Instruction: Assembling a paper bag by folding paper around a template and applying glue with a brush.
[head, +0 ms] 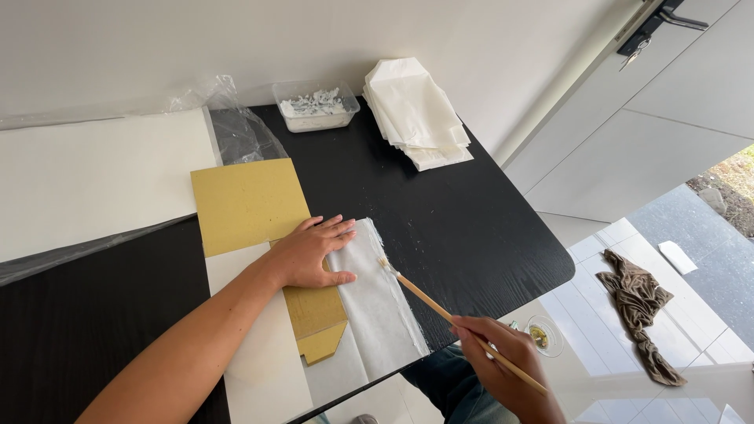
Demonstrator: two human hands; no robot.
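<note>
Head cam, frame center: left hand flat, fingers spread on paper; right hand fingers pinching brush, bristles touching paper.

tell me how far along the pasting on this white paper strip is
Done: the white paper strip looks wet along its right edge, with smears on the black table. In hand: the left hand presses the strip flat while the right hand works the brush near its top. Left: the stack of folded sheets lies untouched.
</note>
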